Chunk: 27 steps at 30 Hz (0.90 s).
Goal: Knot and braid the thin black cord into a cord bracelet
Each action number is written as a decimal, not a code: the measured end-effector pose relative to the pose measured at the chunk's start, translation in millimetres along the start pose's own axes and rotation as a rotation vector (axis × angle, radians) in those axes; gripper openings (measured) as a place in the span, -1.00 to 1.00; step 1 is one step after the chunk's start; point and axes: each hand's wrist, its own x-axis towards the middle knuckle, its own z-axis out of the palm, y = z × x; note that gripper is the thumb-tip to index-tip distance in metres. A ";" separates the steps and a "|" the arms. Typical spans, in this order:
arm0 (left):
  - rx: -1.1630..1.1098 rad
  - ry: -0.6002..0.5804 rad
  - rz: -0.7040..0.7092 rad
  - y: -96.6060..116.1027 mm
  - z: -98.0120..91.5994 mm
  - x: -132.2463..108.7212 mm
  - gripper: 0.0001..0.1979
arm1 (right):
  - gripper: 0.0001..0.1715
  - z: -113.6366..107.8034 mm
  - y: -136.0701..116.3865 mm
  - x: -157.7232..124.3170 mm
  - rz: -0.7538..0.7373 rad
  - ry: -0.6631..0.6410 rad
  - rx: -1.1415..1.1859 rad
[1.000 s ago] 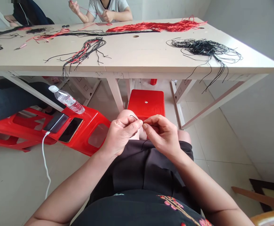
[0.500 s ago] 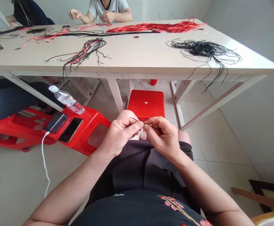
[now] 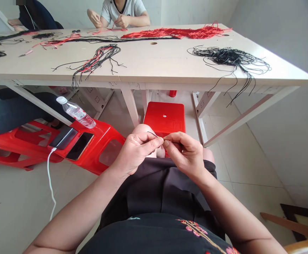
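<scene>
Left hand (image 3: 138, 153) and right hand (image 3: 185, 153) pinch a thin black cord (image 3: 152, 133)

Both hands are nearly shut, thumbs pressed on fingers, their tips almost meeting; the cord's short end sticks up by the left thumb, over the black clothes (image 3: 154, 190); a red stool (image 3: 164, 116) stands at 12 o'clock; another red stool (image 3: 98, 148) at 10 o'clock holds two phones (image 3: 64, 137) and a bottle (image 3: 77, 113); beyond, the table (image 3: 154, 80) bears heaps of red cord (image 3: 177, 33) and black cord (image 3: 230, 55); the thin cord could slip if a pinch goes loose; a sudden pull could also yank it free, and it might drop to the lap.
</scene>
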 end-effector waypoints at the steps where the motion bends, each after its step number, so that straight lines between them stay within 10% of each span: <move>1: -0.014 -0.006 -0.013 -0.3 0.6 0.3 -0.81 | -0.94 -0.4 -1.3 0.6 -0.011 0.003 -0.024; 27: 0.074 -0.058 -0.018 5.6 -4.9 3.6 -0.84 | -0.91 0.0 7.4 -1.6 -0.131 0.001 -0.075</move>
